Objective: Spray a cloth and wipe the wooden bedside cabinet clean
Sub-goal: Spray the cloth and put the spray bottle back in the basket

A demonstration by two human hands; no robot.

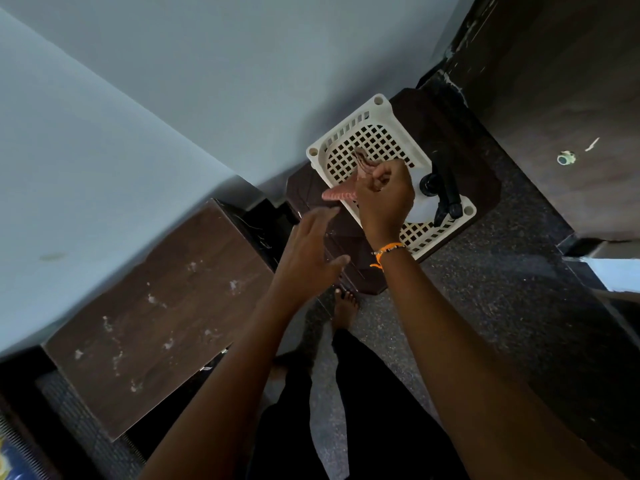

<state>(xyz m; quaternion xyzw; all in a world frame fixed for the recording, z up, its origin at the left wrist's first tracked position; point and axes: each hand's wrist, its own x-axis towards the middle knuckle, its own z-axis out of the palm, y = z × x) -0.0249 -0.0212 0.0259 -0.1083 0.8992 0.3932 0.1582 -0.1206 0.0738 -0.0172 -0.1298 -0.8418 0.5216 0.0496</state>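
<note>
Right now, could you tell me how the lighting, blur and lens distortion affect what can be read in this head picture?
Head view: dim and bluish, so the spray bottle in the white basket reads mostly as a dark shape; the left hand and the pink cloth in the right hand are motion-blurred; wide-angle bending curves the wall edges; pale smears on the wooden cabinet stay readable.

No text, label, brand, number or sign can be read anywhere in the view. The blue and yellow patch (7, 455) at the near left corner may carry print, but it is cut off by the edge and too blurred to make out.
</note>
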